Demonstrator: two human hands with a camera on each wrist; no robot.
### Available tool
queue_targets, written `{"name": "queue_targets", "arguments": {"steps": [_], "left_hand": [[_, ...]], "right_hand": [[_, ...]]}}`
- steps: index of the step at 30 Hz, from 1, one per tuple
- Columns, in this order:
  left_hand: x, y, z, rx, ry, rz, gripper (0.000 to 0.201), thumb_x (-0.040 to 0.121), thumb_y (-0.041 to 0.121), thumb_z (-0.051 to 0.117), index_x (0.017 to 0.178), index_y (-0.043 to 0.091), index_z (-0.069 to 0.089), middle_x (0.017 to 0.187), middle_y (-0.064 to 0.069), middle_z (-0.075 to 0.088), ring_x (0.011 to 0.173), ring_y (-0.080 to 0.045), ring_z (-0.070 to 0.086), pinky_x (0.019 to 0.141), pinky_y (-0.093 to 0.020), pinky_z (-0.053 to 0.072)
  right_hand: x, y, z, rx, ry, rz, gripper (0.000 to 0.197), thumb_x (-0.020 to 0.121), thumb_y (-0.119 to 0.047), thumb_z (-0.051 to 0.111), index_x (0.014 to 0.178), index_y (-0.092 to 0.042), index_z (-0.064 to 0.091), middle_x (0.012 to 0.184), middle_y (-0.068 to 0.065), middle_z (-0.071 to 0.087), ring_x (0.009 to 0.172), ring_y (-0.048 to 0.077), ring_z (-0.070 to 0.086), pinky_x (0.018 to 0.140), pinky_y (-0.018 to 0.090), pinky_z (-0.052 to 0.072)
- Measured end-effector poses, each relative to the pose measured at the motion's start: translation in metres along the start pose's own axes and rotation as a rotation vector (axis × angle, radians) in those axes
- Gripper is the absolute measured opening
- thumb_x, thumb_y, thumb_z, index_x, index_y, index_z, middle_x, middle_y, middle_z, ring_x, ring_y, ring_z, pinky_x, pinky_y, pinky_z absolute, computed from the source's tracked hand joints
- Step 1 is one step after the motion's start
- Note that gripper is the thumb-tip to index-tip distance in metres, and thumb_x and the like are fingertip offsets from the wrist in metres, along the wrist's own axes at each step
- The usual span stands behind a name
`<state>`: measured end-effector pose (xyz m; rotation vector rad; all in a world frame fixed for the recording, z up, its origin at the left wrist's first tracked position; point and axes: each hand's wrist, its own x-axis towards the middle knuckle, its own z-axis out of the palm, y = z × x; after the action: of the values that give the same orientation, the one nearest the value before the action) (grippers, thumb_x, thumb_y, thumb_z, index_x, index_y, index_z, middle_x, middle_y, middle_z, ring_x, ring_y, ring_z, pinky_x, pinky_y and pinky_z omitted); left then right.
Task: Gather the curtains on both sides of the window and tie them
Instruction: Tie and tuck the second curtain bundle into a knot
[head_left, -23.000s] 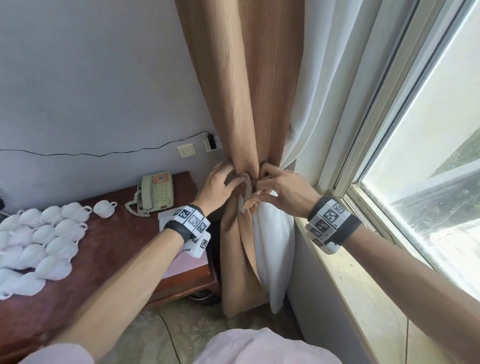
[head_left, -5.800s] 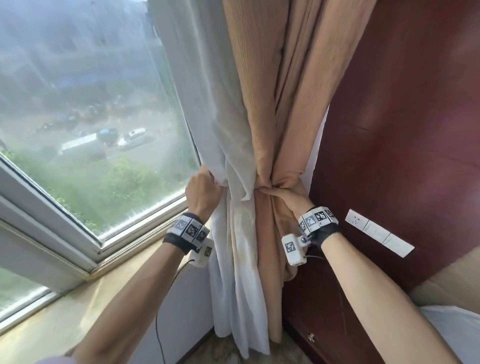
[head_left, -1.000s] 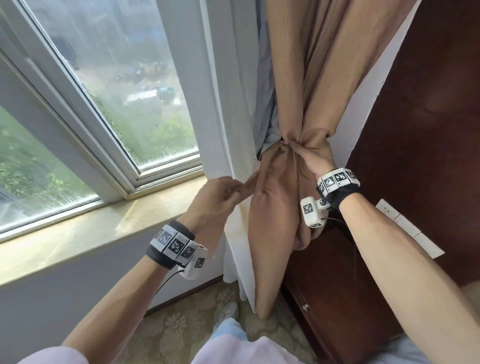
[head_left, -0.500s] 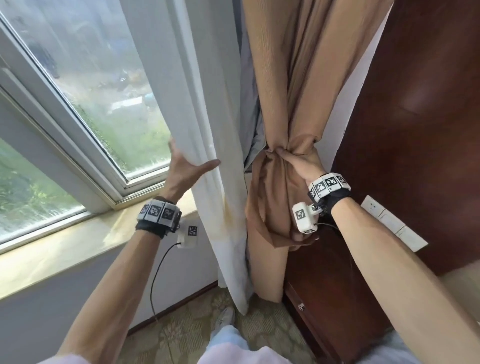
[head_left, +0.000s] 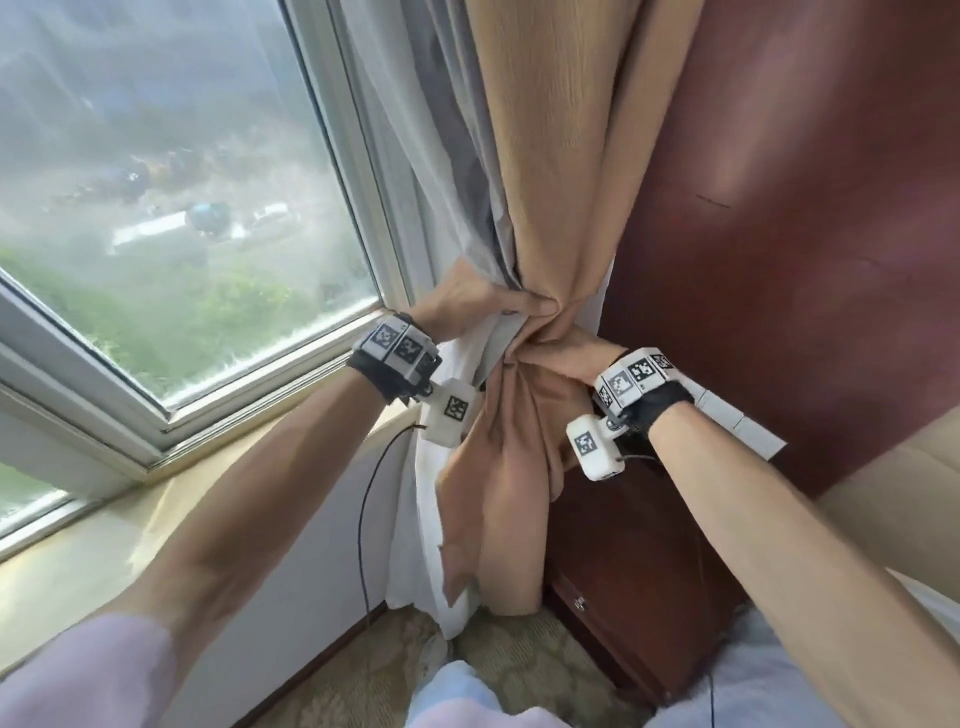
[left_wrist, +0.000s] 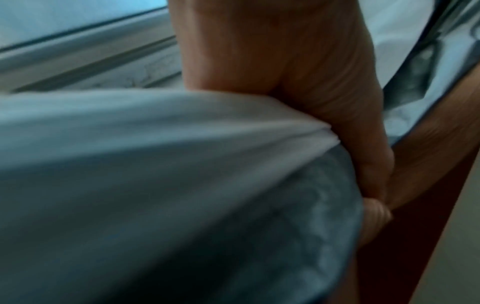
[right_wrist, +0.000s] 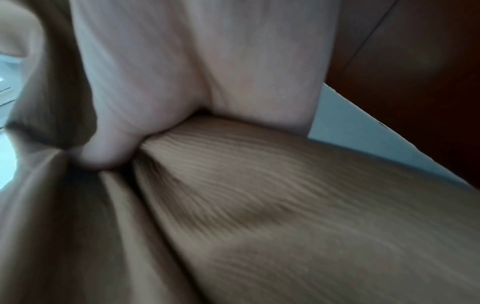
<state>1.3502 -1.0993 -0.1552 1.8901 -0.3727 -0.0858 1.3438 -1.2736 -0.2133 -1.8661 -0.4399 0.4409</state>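
A tan ribbed curtain hangs beside a white sheer curtain at the right side of the window. Both are bunched at waist height. My left hand grips the white sheer from the window side and pulls it against the tan bundle. My right hand grips the gathered tan curtain from the right, thumb pressed into its folds. Below the hands the tan fabric bulges and hangs down; a loose tan strip dangles in front of it.
The window and its sill fill the left. A dark red wooden panel with white wall switches stands close on the right, a low cabinet below it. Patterned carpet lies underfoot.
My left hand has swept the white sheer rightward from the window and now holds it against the tan bundle. The right hand has kept its hold on the tan curtain.
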Motion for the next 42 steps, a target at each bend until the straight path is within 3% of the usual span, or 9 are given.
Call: {"name": "queue_targets", "arguments": {"steps": [9, 14, 20, 23, 28, 30, 35, 39, 42], "left_hand": [[0.025, -0.006, -0.033, -0.124, 0.021, -0.128, 0.048, 0.064, -0.005, 0.09, 0.107, 0.009, 0.072, 0.098, 0.006, 0.079, 0.095, -0.01, 0.075, 0.082, -0.021, 0.057], [0.044, -0.025, -0.052, -0.137, 0.179, -0.123, 0.041, 0.061, 0.001, 0.093, 0.096, 0.015, 0.077, 0.095, 0.006, 0.08, 0.093, -0.01, 0.076, 0.081, -0.023, 0.058], [0.068, -0.028, -0.051, -0.161, 0.264, -0.108, 0.033, 0.069, -0.002, 0.09, 0.094, 0.016, 0.077, 0.085, 0.013, 0.078, 0.082, 0.001, 0.075, 0.072, -0.016, 0.058], [0.074, -0.025, -0.05, -0.16, 0.26, -0.074, 0.036, 0.071, -0.004, 0.088, 0.101, 0.013, 0.076, 0.091, 0.011, 0.077, 0.085, 0.0, 0.073, 0.075, -0.018, 0.058], [0.073, -0.028, -0.053, -0.143, 0.184, -0.083, 0.032, 0.072, -0.005, 0.088, 0.088, 0.02, 0.075, 0.085, 0.013, 0.078, 0.084, -0.001, 0.075, 0.081, -0.025, 0.058], [0.067, -0.025, -0.052, -0.112, 0.112, -0.091, 0.032, 0.074, -0.004, 0.087, 0.086, 0.023, 0.074, 0.08, 0.019, 0.077, 0.08, 0.006, 0.073, 0.077, -0.017, 0.057], [0.06, -0.024, -0.056, 0.028, -0.044, -0.062, 0.037, 0.073, 0.008, 0.092, 0.105, 0.018, 0.075, 0.085, 0.026, 0.075, 0.082, 0.017, 0.068, 0.075, -0.005, 0.049], [0.056, -0.022, -0.068, 0.112, -0.117, -0.089, 0.058, 0.069, 0.027, 0.096, 0.121, 0.027, 0.069, 0.112, 0.025, 0.069, 0.097, 0.023, 0.061, 0.081, -0.001, 0.047], [0.049, -0.025, -0.062, 0.008, -0.041, -0.079, 0.046, 0.07, 0.009, 0.094, 0.103, 0.031, 0.07, 0.101, 0.022, 0.074, 0.095, 0.015, 0.068, 0.086, -0.01, 0.053]], "right_hand": [[0.05, -0.002, 0.022, -0.003, 0.12, 0.17, 0.066, 0.082, -0.037, 0.086, 0.137, -0.009, 0.062, 0.137, 0.01, 0.067, 0.132, 0.024, 0.061, 0.119, 0.043, 0.045], [0.075, 0.002, 0.031, -0.185, 0.652, 0.324, 0.134, 0.043, -0.085, 0.086, 0.15, -0.021, 0.041, 0.143, -0.005, 0.051, 0.138, 0.019, 0.049, 0.115, 0.043, 0.044], [0.043, -0.001, 0.055, -0.334, 1.238, -0.217, 0.077, 0.071, -0.039, 0.09, 0.123, -0.003, 0.045, 0.119, 0.007, 0.047, 0.105, 0.032, 0.054, 0.09, 0.052, 0.048], [0.032, 0.028, 0.069, -0.248, 1.137, -0.297, 0.065, 0.086, -0.03, 0.084, 0.127, 0.003, 0.046, 0.12, 0.009, 0.047, 0.104, 0.027, 0.054, 0.093, 0.052, 0.051], [0.042, 0.047, 0.036, 0.187, 0.834, -0.086, 0.138, 0.07, -0.055, 0.087, 0.166, -0.019, -0.005, 0.174, 0.01, -0.001, 0.162, 0.02, 0.009, 0.132, 0.046, 0.021], [0.056, 0.031, 0.013, 0.33, 0.73, -0.115, 0.134, 0.067, -0.06, 0.09, 0.165, -0.022, 0.007, 0.173, 0.008, 0.02, 0.159, 0.014, 0.024, 0.131, 0.042, 0.026], [0.08, 0.002, 0.011, 0.295, 0.194, -0.15, 0.056, 0.088, -0.028, 0.085, 0.131, -0.001, 0.063, 0.099, -0.009, 0.082, 0.103, 0.002, 0.074, 0.101, 0.021, 0.053], [0.075, -0.012, 0.004, 0.235, 0.028, -0.15, 0.108, 0.057, -0.064, 0.094, 0.107, 0.027, 0.064, 0.058, -0.001, 0.073, 0.062, 0.005, 0.072, 0.076, 0.015, 0.055], [0.082, -0.015, 0.002, 0.244, -0.044, -0.086, 0.088, 0.063, -0.052, 0.094, 0.098, 0.024, 0.066, 0.067, 0.014, 0.075, 0.071, 0.013, 0.074, 0.081, 0.02, 0.057]]}}
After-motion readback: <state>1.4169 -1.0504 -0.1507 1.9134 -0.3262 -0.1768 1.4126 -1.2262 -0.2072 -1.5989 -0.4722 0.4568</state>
